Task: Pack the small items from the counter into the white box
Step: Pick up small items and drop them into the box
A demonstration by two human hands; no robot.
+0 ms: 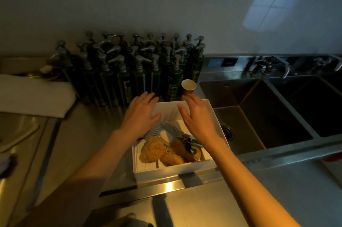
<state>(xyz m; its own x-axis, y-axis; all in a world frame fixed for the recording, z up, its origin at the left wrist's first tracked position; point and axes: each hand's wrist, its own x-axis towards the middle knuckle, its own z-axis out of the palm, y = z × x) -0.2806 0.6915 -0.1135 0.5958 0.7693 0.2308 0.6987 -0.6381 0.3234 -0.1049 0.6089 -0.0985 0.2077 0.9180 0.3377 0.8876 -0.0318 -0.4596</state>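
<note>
The white box (212, 113) stands on the steel counter, close to the sink's left edge. Inside lie a fuzzy tan plush toy (159, 152), a blue-grey patterned flat item (162, 131) with a pale patch, and a small dark green object (192, 142). My left hand (141, 113) hovers over the box's far left corner, fingers straight and spread. Over the box's right half my right hand (197, 115) is held flat with its fingers extended. Neither hand holds anything.
Several dark green pump bottles (140, 71) crowd the wall behind the box. A red paper cup (188, 87) stands just past its far rim. A double steel sink (259, 112) with taps lies to the right; a folded white towel (31, 95) rests at left.
</note>
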